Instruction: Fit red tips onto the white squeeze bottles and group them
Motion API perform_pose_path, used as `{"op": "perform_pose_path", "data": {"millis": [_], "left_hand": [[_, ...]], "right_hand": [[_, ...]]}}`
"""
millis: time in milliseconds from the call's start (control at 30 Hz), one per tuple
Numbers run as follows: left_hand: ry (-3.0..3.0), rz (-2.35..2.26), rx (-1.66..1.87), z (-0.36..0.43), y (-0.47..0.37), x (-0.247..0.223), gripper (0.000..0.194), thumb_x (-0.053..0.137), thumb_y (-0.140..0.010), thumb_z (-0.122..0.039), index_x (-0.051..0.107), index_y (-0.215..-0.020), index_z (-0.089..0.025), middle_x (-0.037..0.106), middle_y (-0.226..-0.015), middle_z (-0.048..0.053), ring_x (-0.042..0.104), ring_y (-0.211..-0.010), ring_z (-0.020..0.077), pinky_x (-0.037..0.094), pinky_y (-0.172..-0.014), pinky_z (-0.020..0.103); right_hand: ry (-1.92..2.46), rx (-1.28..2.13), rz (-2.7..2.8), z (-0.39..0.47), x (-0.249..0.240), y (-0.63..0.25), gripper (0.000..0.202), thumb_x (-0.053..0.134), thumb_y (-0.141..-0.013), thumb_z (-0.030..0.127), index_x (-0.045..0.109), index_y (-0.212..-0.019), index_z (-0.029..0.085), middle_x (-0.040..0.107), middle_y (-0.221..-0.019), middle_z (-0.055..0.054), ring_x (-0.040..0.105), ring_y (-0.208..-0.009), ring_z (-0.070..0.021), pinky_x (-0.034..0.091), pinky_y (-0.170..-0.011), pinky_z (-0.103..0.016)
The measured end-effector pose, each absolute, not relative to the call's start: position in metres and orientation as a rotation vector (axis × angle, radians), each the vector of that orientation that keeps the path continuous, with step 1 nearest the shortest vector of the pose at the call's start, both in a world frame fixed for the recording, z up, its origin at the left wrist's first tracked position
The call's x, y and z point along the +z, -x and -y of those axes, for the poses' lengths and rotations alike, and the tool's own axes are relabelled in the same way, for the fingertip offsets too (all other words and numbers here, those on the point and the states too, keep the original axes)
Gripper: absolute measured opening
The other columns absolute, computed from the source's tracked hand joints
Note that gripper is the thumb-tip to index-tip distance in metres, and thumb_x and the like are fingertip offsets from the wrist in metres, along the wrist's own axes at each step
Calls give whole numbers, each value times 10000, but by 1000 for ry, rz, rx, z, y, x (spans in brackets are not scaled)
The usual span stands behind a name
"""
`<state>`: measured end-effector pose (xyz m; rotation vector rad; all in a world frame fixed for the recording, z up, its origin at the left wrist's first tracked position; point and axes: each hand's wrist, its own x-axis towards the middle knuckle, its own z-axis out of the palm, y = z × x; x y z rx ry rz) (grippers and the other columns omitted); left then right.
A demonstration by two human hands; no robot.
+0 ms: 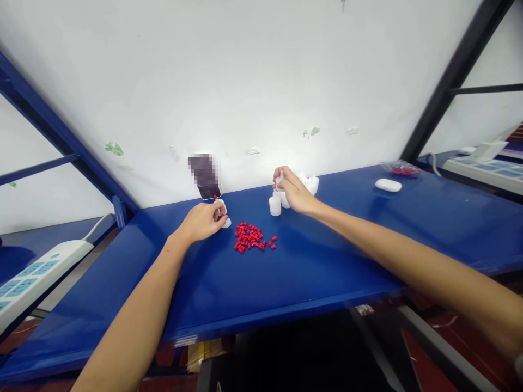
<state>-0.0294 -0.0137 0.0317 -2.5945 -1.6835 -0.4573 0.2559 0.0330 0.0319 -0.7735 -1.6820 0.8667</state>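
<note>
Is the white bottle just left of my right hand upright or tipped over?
Upright: the white bottle stands with its base on the blue table, its narrow tip pointing up.

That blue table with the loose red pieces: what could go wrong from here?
The red pieces could scatter if the left hand brushes them. The white bottle standing close to the right hand might get knocked over. The phone, propped against the wall, could slide if bumped.

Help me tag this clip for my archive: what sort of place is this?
Likely a workshop or small production workstation: a blue worktable bearing loose red pieces and small white bottles, with a multi-socket power strip off to the left.
</note>
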Motion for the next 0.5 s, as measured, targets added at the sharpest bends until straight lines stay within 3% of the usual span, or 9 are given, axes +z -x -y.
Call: {"op": "perform_pose_path", "data": {"millis": [300,500], "left_hand": [[2577,1737,-505,13,32,32,138,547,-826,-328,596,-809,-200,601,-611,-24,540,-561,145,311,-555,268],[2573,1705,-582,9,34,28,222,503,-877,-341,624,-1018,-220,628,-680,-16,567,-607,159,331,-584,270]], "right_hand": [[825,880,1748,-37,18,-241,152,380,-795,220,445,-932,225,509,-893,-20,529,-864,-199,399,-811,-364],[807,962,1714,-38,6,-243,158,396,-798,243,462,-941,229,517,-913,-16,549,-893,-202,404,-811,-363]]}}
